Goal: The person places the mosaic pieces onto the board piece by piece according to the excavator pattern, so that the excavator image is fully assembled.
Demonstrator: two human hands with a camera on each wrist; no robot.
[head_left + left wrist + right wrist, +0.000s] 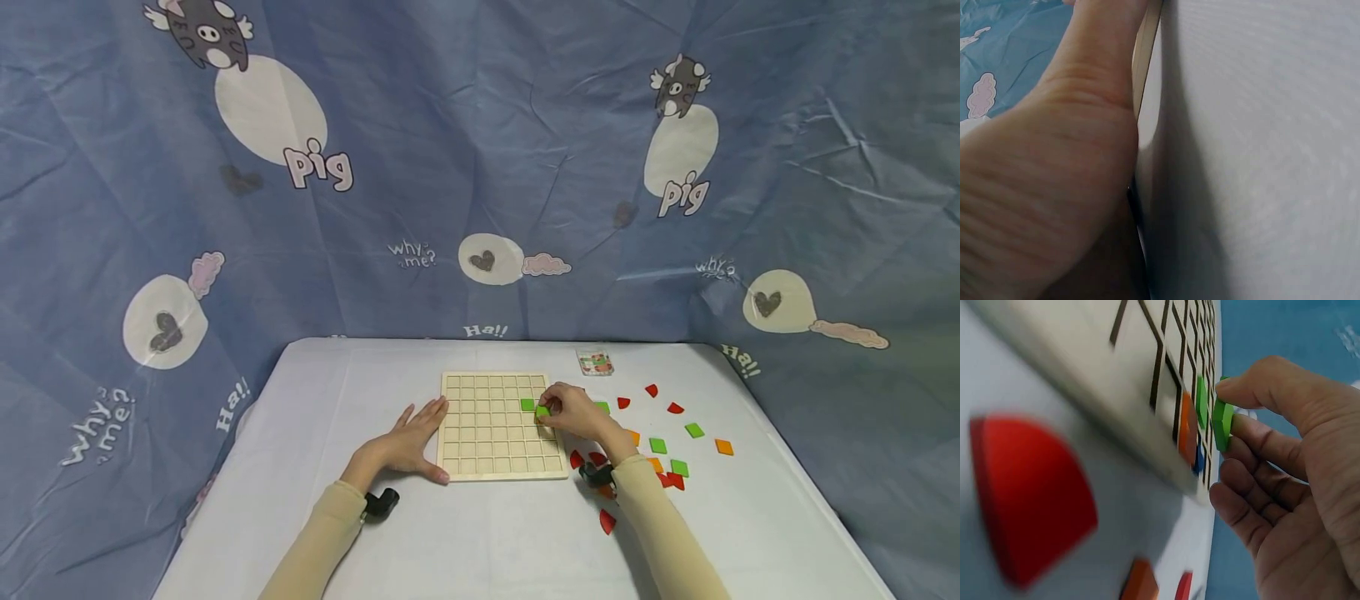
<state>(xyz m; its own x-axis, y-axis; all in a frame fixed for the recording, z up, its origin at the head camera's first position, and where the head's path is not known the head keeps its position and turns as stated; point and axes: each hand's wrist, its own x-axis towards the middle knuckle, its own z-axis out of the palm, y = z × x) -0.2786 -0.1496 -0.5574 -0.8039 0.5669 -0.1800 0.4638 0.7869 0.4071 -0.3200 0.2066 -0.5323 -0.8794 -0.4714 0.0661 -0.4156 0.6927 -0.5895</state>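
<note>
A pale wooden grid board (480,429) lies flat on the white table. My left hand (401,442) rests at its left edge with fingers spread and thumb by the lower corner; the left wrist view shows mostly the base of that hand (1054,175). Over the board's right side, my right hand (576,410) pinches a green square tile (1222,419) between thumb and fingertip. Another green tile (527,404) sits in a grid cell just left of it. The right wrist view also shows an orange piece (1186,428) and a bit of blue (1199,457) at the board's right side.
Red quarter-round pieces (607,522), green squares (694,430) and orange squares (723,447) lie scattered right of the board, some partly under the right forearm. A small patterned card or box (596,362) lies at the back. A blue printed curtain (420,167) hangs behind the table.
</note>
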